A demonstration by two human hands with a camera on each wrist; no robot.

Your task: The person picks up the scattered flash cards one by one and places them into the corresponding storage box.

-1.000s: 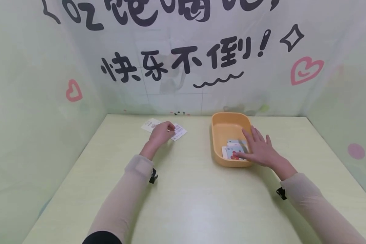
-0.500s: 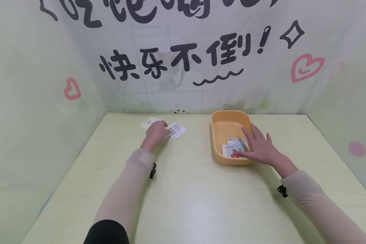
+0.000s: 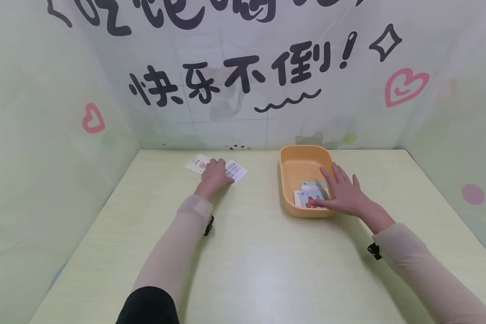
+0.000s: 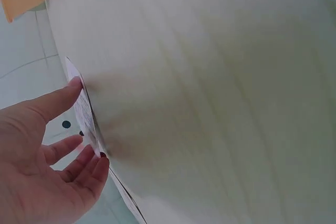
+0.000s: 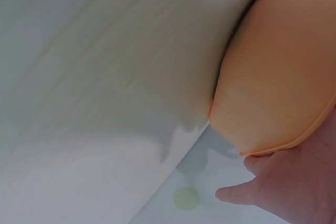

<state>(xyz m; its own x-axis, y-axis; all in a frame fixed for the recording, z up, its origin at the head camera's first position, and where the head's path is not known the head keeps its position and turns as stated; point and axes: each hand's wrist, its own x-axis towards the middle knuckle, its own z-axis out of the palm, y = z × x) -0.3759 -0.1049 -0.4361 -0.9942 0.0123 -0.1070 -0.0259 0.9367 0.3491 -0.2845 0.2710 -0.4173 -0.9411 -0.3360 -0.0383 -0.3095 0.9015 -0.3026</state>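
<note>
My left hand (image 3: 215,175) is at the back left of the table, over a small white printed card (image 3: 236,170). In the left wrist view, the thumb is on one edge of this card (image 4: 84,111) and the fingertips on the opposite edge. A second white card (image 3: 196,163) with a small picture lies to its left, partly covered by the hand. With fingers spread, my right hand (image 3: 347,194) rests at the right rim of an orange plastic tray (image 3: 282,180). Several cards (image 3: 312,198) lie in its near end, the front one showing a red picture.
The pale table (image 3: 251,252) runs back to a fabric backdrop (image 3: 243,130) with black lettering. Side panels (image 3: 56,189) bound the table on the left and right. Bare tabletop lies between the cards and the tray.
My left hand shifted left off the right-hand card, then came back right over it, its thumb now at the card's near edge. The right hand has stayed at the tray.
</note>
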